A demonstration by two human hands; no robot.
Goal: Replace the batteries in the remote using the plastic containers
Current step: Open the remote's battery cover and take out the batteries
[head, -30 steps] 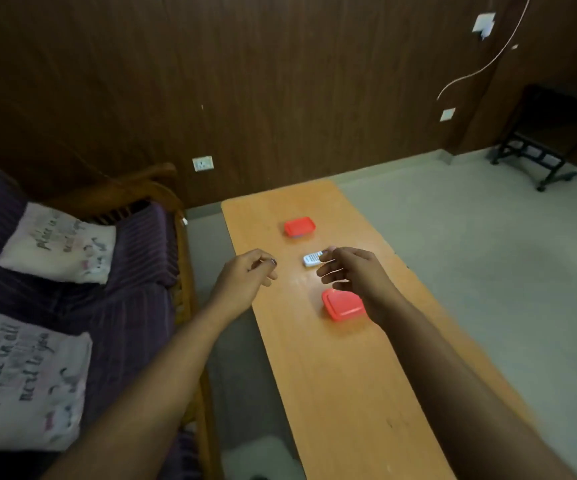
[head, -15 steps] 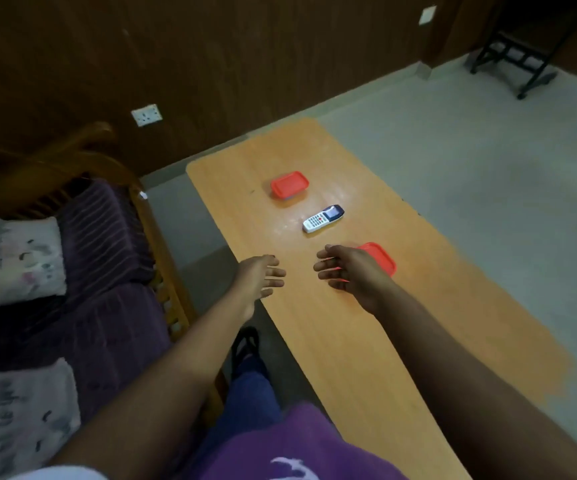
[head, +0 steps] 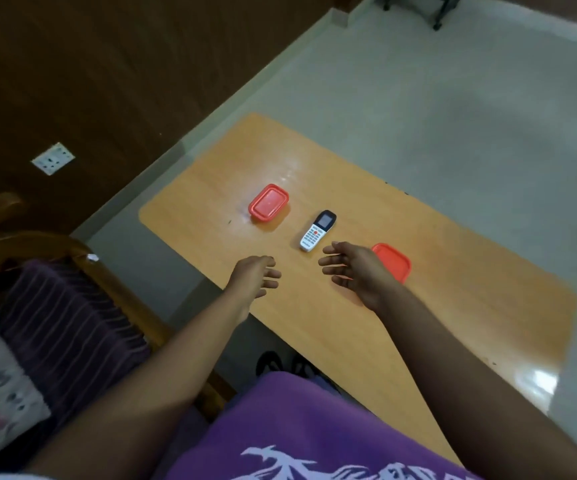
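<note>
1. Remote (head: 317,231): lies flat on the wooden table (head: 453,299), face up, between two red-lidded plastic containers.
2. Far container (head: 268,202): left of the remote, lid on.
3. Near container (head: 394,265): partly hidden behind the right hand.
4. Right hand (head: 353,271): fingers spread, empty, just short of the remote's near end, not touching.
5. Left hand (head: 254,277): fingers loosely apart, empty, well left of the remote.

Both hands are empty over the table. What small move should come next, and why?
Probably the right hand should reach forward and pick up the remote. It lies face up just beyond the open fingers, both red containers have lids on, and the left hand is empty.
</note>
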